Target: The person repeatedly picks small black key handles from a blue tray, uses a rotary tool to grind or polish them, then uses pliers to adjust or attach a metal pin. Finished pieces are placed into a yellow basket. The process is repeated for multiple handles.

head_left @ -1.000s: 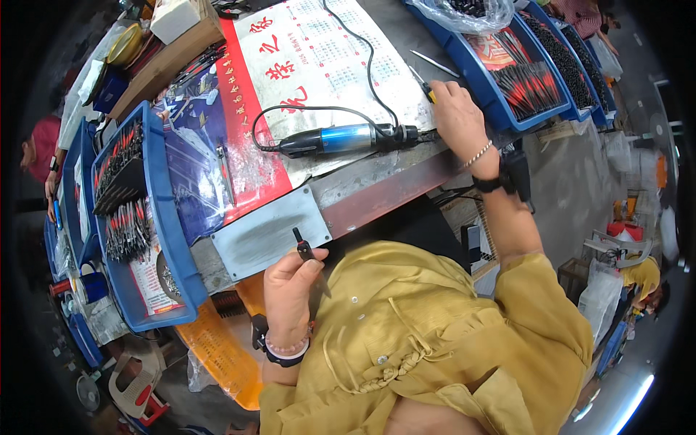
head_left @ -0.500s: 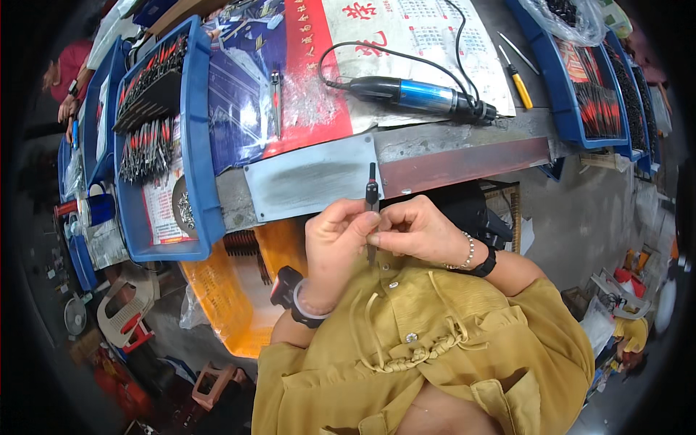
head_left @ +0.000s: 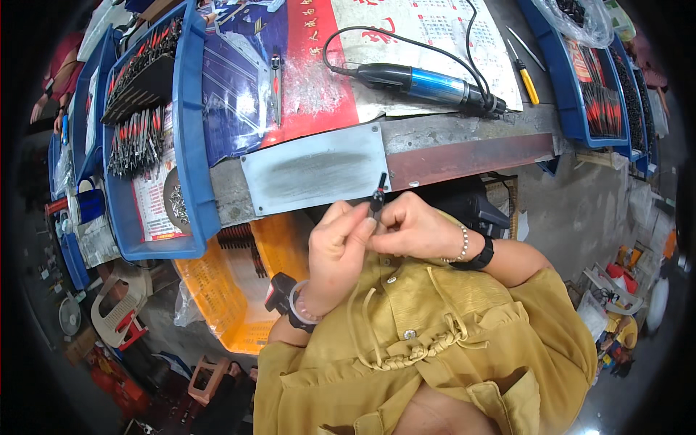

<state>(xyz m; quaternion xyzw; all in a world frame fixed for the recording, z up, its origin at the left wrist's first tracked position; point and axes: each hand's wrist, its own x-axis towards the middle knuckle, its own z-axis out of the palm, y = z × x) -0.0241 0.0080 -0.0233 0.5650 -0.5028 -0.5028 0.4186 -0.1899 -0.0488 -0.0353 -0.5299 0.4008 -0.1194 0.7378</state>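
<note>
Head view, read from the left: a blue tray (head_left: 190,181) sits at the bench's left end, filled with rows of small red-and-black tools (head_left: 138,138), and below the bench edge an orange crate (head_left: 217,290) holds a few more of the same dark pieces. Beside the tray a grey metal plate (head_left: 313,168) is fixed to the front edge of the bench. Just below the plate's right corner, in front of the person's chest, the left hand (head_left: 335,250) pinches a small black tool (head_left: 376,196) between thumb and fingertips, with the tool standing nearly upright so that its tip overlaps the plate's lower right corner. The right hand (head_left: 415,228) is pressed up against the left one, fingers curled in and closed around the lower part of the same tool, a bead bracelet and a dark watch at its wrist. Above them on the bench top lies a blue electric screwdriver (head_left: 424,83) with its black cable looping over a red-and-white printed sheet (head_left: 406,29). Farther right rests a yellow-handled screwdriver (head_left: 528,81), and then another blue tray (head_left: 573,109) of red-and-black tools at the far right.
</note>
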